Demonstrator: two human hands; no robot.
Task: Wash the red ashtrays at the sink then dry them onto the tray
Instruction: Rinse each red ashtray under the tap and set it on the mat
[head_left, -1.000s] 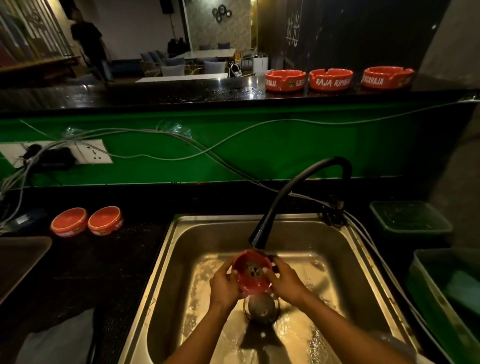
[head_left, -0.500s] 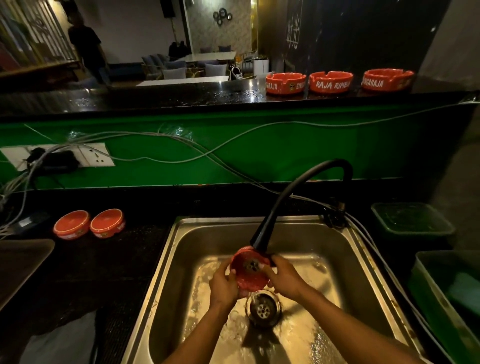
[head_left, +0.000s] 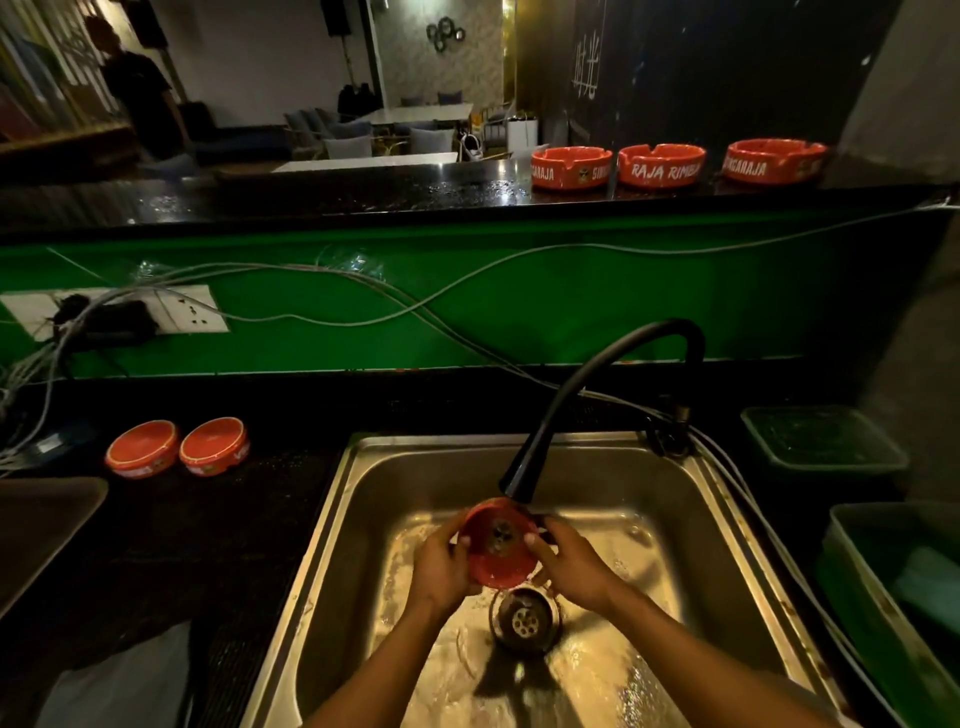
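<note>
Sink (head_left: 363, 499) water ran from the faucet (head_left: 524, 467) while the ashtray (head_left: 498, 543), a second earlier tilted lower over the drain (head_left: 524, 618), had risen under the spout. Left hand (head_left: 441, 569) and right hand (head_left: 571, 566) gripped its rim from opposite sides; rinsing seemed unfinished, with drying onto the tray still to come.

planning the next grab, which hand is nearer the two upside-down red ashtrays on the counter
Left. The left hand is on the held ashtray's side facing the two upside-down red ashtrays; the right hand is farther.
</note>
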